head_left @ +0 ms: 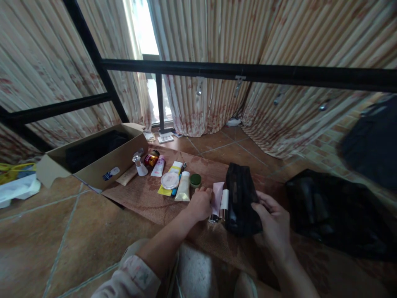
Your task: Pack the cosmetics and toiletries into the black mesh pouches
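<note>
My right hand (pixel 274 215) grips the right side of a black zip pouch (pixel 243 203), thumb on its top. My left hand (pixel 201 205) is closed beside a pink tube (pixel 217 196), fingers curled down; their tips are hidden, and what they hold, if anything, cannot be made out. Between tube and pouch lies a white bottle (pixel 224 200). Just beyond my left hand is a green-lidded jar (pixel 195 179). Left of it lie a cream tube (pixel 183 188), a round pale compact (pixel 170 180) and a yellow-and-white tube (pixel 176 167).
Farther left on the brown mat (pixel 149 205) are a white-pink tube (pixel 158 166), a silver-white bottle (pixel 141 166) and an amber jar (pixel 151 159). An open cardboard box (pixel 108 174) holds dark cloth. A black bag (pixel 328 215) lies right. A black metal bar (pixel 201 67) crosses ahead.
</note>
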{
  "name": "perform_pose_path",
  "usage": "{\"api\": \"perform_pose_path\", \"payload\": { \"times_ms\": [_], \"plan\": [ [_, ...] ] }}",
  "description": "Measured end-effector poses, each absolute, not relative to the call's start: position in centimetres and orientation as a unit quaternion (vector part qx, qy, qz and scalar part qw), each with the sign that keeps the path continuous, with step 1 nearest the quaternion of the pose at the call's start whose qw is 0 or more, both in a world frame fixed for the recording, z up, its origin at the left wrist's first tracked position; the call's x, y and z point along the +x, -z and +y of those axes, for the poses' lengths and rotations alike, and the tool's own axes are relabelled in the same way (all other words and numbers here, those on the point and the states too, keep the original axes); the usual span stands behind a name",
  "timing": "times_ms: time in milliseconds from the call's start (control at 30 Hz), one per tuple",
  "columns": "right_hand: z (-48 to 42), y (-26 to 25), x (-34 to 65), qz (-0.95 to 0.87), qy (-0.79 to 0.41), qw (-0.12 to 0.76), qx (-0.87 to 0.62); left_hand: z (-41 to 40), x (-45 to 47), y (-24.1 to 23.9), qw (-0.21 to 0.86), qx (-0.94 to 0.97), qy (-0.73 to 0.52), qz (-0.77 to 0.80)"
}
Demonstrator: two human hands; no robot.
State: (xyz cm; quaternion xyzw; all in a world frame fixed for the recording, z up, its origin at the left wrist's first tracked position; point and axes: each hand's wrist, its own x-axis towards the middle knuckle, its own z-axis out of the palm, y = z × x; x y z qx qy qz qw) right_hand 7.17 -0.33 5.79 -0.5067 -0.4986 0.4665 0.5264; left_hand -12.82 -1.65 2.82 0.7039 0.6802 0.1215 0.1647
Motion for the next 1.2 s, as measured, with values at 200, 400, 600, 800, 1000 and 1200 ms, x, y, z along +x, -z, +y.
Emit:
{"api": "perform_pose_path", "payload": {
  "times_ms": [200, 400, 600, 800, 1000, 1200],
  "plan": [
    [-0.6, -6.7, 9.5, -0.437, -0.442, 0.564, -0.544, -1.5, -9.6, -2.4, 0.216, 0.706, -0.185, 0.648],
    [-0.6, -6.6, 12.3, -0.413, -0.421, 0.576, -0.566, -0.9, -6.7, -2.1, 0.235, 0.700, -0.241, 0.630],
    [-1.4, -6.8, 14.4, -0.398, -0.410, 0.570, -0.590, -0.6, -5.1, -3.0, 0.222, 0.677, -0.302, 0.633],
    [-1.4, -6.0, 14.8, -0.422, -0.434, 0.570, -0.556, 0.2, -3.7, -3.4, 0.182, 0.664, -0.323, 0.649],
    [-0.5, -6.5, 17.2, -0.368, -0.392, 0.530, -0.656, 0.5, -3.3, -3.0, 0.190, 0.630, -0.312, 0.686],
    [-0.2, -6.8, 18.3, -0.376, -0.358, 0.443, -0.731, 0.5, -4.1, -2.6, 0.246, 0.621, -0.274, 0.692]
  ]
}}
